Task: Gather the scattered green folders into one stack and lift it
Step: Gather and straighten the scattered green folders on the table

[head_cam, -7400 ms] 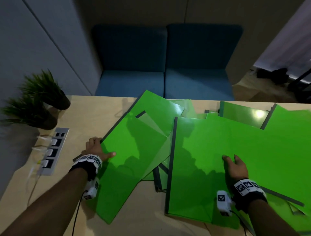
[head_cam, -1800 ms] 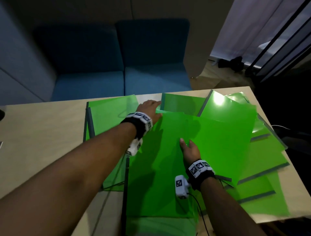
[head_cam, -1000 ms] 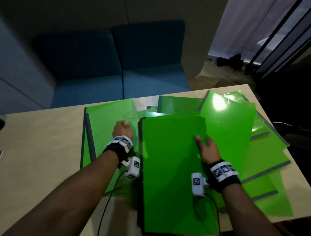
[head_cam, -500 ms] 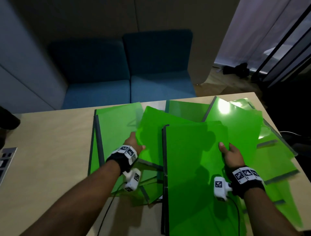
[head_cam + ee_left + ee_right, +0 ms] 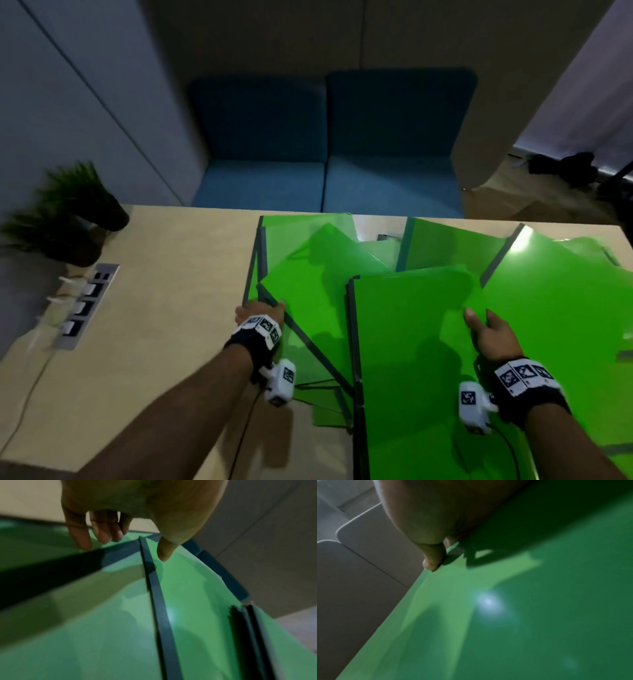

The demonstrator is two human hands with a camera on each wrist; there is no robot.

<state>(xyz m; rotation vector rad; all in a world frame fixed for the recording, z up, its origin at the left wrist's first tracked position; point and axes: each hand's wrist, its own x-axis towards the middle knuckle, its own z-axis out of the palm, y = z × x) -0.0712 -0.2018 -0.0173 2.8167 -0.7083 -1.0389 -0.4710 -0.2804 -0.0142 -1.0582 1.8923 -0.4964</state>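
Several green folders with dark spines lie overlapping across the right half of the table [image 5: 154, 308]. My left hand [image 5: 260, 310] holds the near-left corner of a tilted folder [image 5: 318, 291]. In the left wrist view the thumb [image 5: 164, 553] lies on the green sheet just right of the spine [image 5: 154, 581], and the fingers [image 5: 102, 534] hang on its other side. My right hand [image 5: 489, 334] pinches the right edge of the nearest folder [image 5: 411, 359], thumb [image 5: 433, 561] on top and fingers underneath. More folders [image 5: 565, 308] fan out to the right and behind [image 5: 452, 246].
Two potted plants [image 5: 68, 212] stand at the table's far left, with a socket strip [image 5: 82, 305] and its cable in front of them. A blue sofa [image 5: 325, 154] sits beyond the far edge. The table's left half shows bare wood.
My left hand has slid down and left to the tilted folder's corner, and that folder has turned with it. My right hand keeps the near folder's right edge. The head view has swung left.
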